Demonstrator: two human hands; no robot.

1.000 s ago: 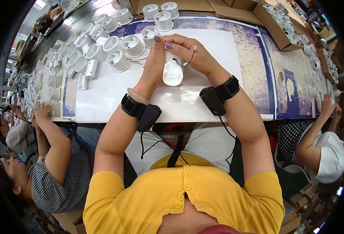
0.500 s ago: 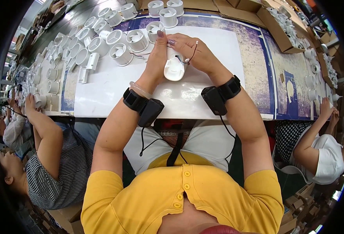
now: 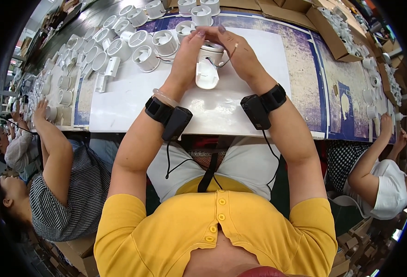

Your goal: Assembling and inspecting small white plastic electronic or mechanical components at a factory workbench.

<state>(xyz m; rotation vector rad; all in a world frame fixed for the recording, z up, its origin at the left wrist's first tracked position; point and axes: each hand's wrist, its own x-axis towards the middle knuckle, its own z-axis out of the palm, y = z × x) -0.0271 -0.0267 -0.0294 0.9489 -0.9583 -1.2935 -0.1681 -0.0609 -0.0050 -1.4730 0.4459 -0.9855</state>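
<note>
One white fan housing (image 3: pixel 208 64) is held above the white table sheet (image 3: pixel 134 99), its long axis running away from the person, flat base nearest. The left hand (image 3: pixel 187 55) and right hand (image 3: pixel 240 53) both pinch its round top. About six similar fan housings (image 3: pixel 145 57) stand just left; farther ones blur uncountably.

A factory assembly line — rows of white fan housings (image 3: pixel 145 57), cardboard boxes (image 3: pixel 332 39), seated co-workers (image 3: pixel 51 184).
</note>
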